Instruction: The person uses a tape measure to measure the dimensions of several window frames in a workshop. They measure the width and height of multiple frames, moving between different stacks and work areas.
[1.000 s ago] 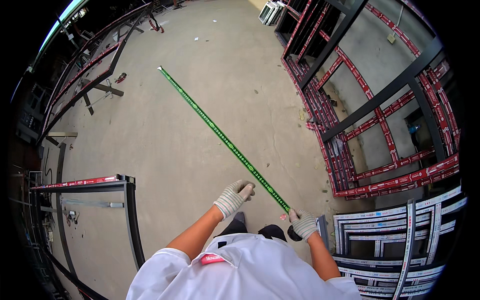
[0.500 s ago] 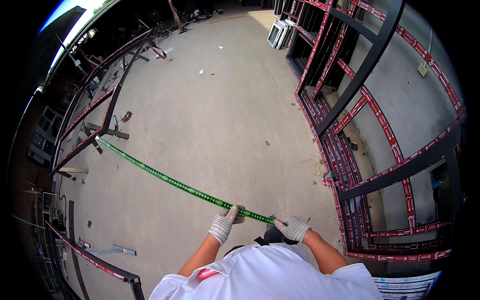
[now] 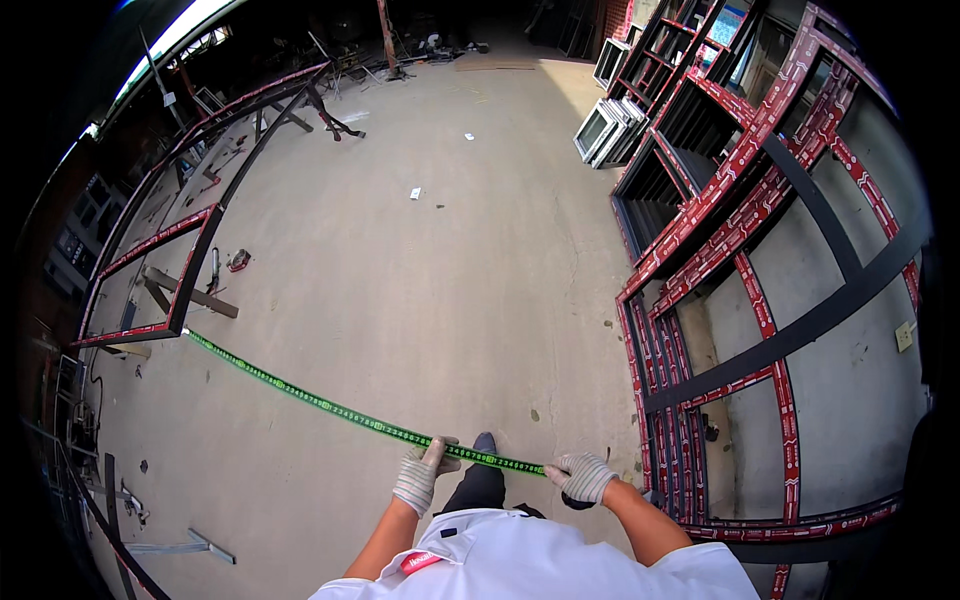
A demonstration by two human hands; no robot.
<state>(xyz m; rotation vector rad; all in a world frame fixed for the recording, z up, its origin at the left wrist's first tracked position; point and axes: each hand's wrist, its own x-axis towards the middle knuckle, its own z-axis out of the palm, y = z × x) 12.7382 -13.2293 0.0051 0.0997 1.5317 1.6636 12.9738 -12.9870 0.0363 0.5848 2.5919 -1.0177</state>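
A green tape measure blade (image 3: 325, 405) stretches out in front of me, sloping from my hands to the far left. Its far end meets or lies right by the lower corner of a dark window frame (image 3: 198, 268) with red protective tape. My left hand (image 3: 420, 476), in a striped glove, pinches the blade partway along, thumb on top. At the near end of the blade, my right hand (image 3: 584, 477), gloved too, is closed round it; the tape's case is not plainly visible. Below that hand is a dark rounded shape I cannot make out.
Tall red-taped frames (image 3: 770, 300) lean against the wall on my right. White frames (image 3: 605, 132) stand farther back. A wooden trestle (image 3: 205, 300) supports the left frame. A metal bar (image 3: 185, 547) lies at lower left, and a red tool (image 3: 239, 260) is on the concrete floor.
My view has shifted, with the left frame's corner and the tape's far end now lower in it. A shoe shows farther forward. Both hands keep their hold on the blade.
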